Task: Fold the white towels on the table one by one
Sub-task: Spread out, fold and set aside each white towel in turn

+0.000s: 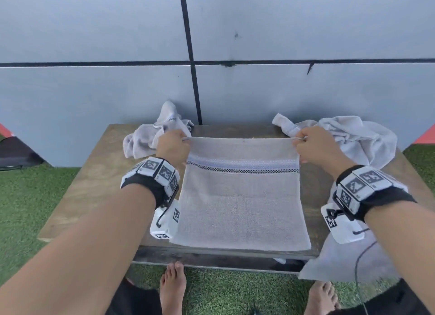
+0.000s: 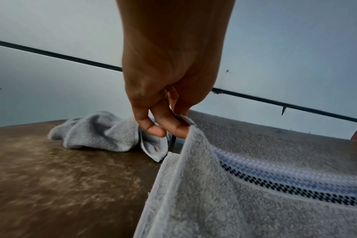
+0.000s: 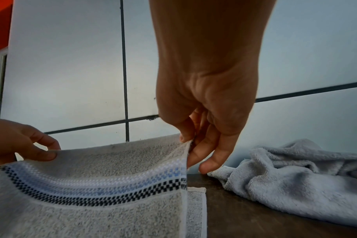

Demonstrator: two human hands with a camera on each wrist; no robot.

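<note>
A white towel (image 1: 240, 204) with a blue and black checked stripe lies doubled on the wooden table (image 1: 94, 178), its upper layer lifted at the far edge. My left hand (image 1: 173, 147) pinches the far left corner of that layer (image 2: 185, 124). My right hand (image 1: 315, 147) pinches the far right corner (image 3: 186, 145). The edge runs taut between them, a little above the lower layer (image 3: 196, 209). In the right wrist view the left hand (image 3: 20, 141) shows at the left. Two crumpled white towels lie at the back: one on the left (image 1: 150, 135), one on the right (image 1: 353, 135).
A grey panelled wall (image 1: 235, 91) stands right behind the table. Another white towel (image 1: 341, 256) hangs off the table's front right edge. Green turf (image 1: 23, 197) surrounds the table, and bare feet (image 1: 173, 288) stand at its front.
</note>
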